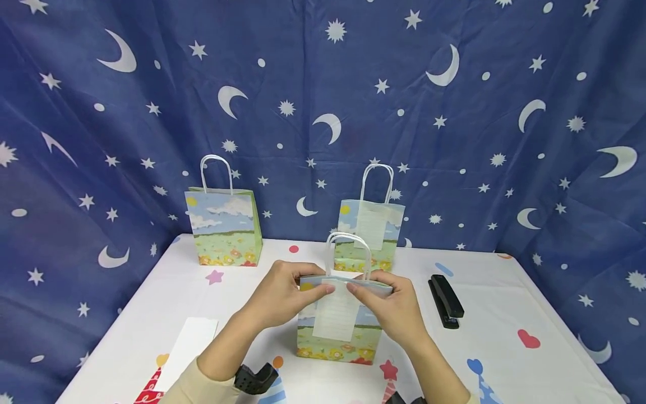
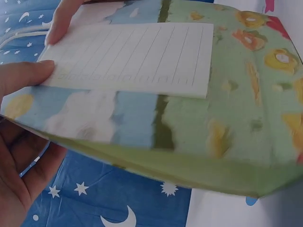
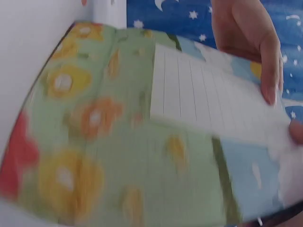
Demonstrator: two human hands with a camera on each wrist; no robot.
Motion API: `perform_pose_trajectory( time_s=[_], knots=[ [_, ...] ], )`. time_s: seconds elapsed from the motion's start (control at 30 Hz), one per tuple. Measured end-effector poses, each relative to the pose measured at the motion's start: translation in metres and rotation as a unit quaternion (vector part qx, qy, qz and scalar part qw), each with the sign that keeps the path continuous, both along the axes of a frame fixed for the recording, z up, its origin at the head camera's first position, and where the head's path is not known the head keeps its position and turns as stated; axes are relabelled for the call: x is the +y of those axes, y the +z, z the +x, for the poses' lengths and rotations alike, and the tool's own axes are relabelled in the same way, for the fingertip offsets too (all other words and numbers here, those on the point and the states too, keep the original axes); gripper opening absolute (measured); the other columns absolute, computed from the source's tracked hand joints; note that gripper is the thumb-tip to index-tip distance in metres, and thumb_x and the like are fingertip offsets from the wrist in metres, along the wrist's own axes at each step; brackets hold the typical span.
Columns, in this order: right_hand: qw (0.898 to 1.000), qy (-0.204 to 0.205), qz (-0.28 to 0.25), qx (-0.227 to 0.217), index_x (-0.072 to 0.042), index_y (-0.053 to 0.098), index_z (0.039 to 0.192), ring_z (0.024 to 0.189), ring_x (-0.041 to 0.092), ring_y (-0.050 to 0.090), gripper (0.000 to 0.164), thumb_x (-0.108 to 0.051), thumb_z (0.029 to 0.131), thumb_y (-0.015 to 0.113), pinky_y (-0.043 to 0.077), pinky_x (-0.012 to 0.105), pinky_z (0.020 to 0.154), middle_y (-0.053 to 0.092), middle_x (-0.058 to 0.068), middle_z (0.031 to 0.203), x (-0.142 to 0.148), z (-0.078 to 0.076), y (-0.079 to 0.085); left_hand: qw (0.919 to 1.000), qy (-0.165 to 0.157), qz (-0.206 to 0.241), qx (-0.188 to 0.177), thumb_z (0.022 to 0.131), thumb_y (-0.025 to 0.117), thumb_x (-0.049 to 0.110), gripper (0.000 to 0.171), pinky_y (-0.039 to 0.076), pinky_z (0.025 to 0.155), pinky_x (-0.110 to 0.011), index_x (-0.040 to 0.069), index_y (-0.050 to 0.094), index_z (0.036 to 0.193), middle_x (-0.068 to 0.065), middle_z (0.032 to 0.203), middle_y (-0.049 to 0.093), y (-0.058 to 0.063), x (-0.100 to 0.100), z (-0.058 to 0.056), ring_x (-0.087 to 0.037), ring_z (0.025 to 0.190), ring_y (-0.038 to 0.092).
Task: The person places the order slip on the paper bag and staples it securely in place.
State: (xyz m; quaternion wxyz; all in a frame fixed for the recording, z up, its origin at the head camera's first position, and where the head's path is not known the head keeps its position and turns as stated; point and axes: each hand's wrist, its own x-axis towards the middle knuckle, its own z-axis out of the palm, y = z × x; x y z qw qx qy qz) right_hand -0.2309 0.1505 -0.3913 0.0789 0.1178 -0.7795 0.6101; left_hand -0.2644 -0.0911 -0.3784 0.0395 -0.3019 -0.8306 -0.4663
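A paper gift bag [image 1: 308, 331] with a meadow-and-sky print and white handles is between both hands, front side facing me. My left hand [image 1: 282, 297] pinches its top rim on the left, thumb in front and fingers behind. On the right of the rim, my right hand [image 1: 398, 308] pinches in the same way. A lined paper slip [image 1: 335, 314] lies flat against the bag's front, its upper end at the rim under both thumb tips. The slip's lines show clearly in the left wrist view, where some left fingers [image 2: 42, 175] appear behind the bag.
A second gift bag [image 1: 370, 258], with a lined slip on its front, stands behind the held one. Another bag [image 1: 222, 224] stands at the back left. A black stapler [image 1: 446, 300] lies to the right, white paper [image 1: 192, 348] at the left. A blue star-patterned curtain [image 1: 282, 140] hangs behind the table.
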Motion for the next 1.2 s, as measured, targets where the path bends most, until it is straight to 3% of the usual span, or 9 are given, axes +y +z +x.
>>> perform_pose_trajectory(
  time_s=[0.17, 0.33, 0.57, 0.83, 1.03, 1.2],
  knots=[
    [0.999, -0.049, -0.011, 0.01, -0.005, 0.079, 0.091, 0.084, 0.014, 0.076, 0.011, -0.014, 0.088, 0.084, 0.062, 0.03, 0.076, 0.077, 0.009, 0.095, -0.0083, 0.0025, 0.0016, 0.9999, -0.007, 0.005, 0.007, 0.092, 0.08, 0.03, 0.017, 0.043, 0.054, -0.022, 0.019, 0.08, 0.105, 0.008, 0.094, 0.078, 0.0014, 0.0023, 0.0025, -0.001, 0.056, 0.045],
    [0.998, -0.062, -0.012, 0.015, 0.0, 0.079, 0.093, 0.082, 0.013, 0.075, 0.015, -0.013, 0.088, 0.083, 0.063, 0.03, 0.073, 0.077, -0.001, 0.093, -0.0107, 0.0034, 0.0027, 0.9998, -0.017, 0.009, 0.009, 0.094, 0.079, 0.029, 0.013, 0.04, 0.053, -0.021, 0.02, 0.079, 0.103, 0.009, 0.091, 0.075, 0.0026, 0.0023, 0.0024, 0.0, 0.055, 0.04],
    [0.998, -0.054, -0.016, 0.022, -0.001, 0.08, 0.092, 0.083, 0.014, 0.074, 0.012, -0.012, 0.09, 0.081, 0.063, 0.033, 0.07, 0.078, 0.007, 0.096, -0.0101, 0.0029, 0.0024, 0.9995, -0.022, 0.016, 0.018, 0.095, 0.078, 0.03, 0.01, 0.048, 0.061, -0.021, 0.021, 0.079, 0.099, 0.011, 0.09, 0.076, 0.002, 0.0031, 0.0024, -0.003, 0.069, 0.055],
    [0.999, -0.037, 0.003, 0.033, -0.005, 0.08, 0.095, 0.088, 0.012, 0.074, 0.009, -0.012, 0.093, 0.078, 0.063, 0.032, 0.073, 0.078, 0.015, 0.101, -0.0061, 0.0013, 0.0019, 0.9996, -0.014, 0.025, 0.009, 0.094, 0.078, 0.034, 0.012, 0.042, 0.056, -0.021, 0.023, 0.079, 0.098, 0.012, 0.087, 0.074, 0.0017, 0.0042, 0.0025, -0.004, 0.063, 0.048],
    [0.999, -0.013, 0.019, 0.039, -0.004, 0.079, 0.099, 0.09, 0.011, 0.072, 0.01, -0.012, 0.097, 0.074, 0.063, 0.032, 0.075, 0.078, 0.015, 0.104, -0.0034, 0.0009, 0.0019, 0.9992, -0.012, 0.035, 0.016, 0.092, 0.08, 0.032, 0.007, 0.044, 0.057, -0.021, 0.026, 0.078, 0.091, 0.015, 0.081, 0.071, -0.0007, 0.0047, 0.0015, -0.002, 0.063, 0.05],
    [0.999, -0.018, 0.032, 0.035, -0.005, 0.08, 0.099, 0.093, 0.01, 0.072, 0.011, -0.013, 0.098, 0.072, 0.062, 0.03, 0.077, 0.078, 0.015, 0.106, -0.0015, 0.001, 0.0015, 0.9988, -0.017, 0.042, 0.021, 0.092, 0.08, 0.033, 0.01, 0.045, 0.057, -0.021, 0.024, 0.077, 0.09, 0.013, 0.079, 0.071, -0.0026, 0.0054, 0.0011, -0.002, 0.064, 0.053]
  ],
)
